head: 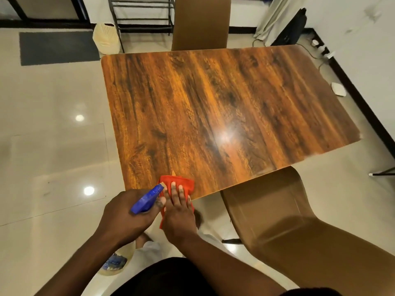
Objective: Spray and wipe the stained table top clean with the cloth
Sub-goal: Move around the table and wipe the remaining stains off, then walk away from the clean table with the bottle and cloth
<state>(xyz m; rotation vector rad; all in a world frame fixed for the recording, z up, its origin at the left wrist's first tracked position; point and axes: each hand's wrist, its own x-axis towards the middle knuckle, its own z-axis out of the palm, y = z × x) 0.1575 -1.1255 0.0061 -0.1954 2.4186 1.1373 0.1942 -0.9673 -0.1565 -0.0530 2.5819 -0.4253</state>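
The right hand (pixel 178 207) presses flat, fingers straight, on the red cloth (pixel 178 184) at the near edge of the surface (pixel 213 107). The left hand (pixel 126 218) grips the blue spray bottle (pixel 147 198). Better to keep even pressure and wipe in long overlapping strokes away from the edge.

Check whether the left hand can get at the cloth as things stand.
Likely not freely: the left hand grips the spray bottle, and the right hand lies flat on the cloth, covering much of it.
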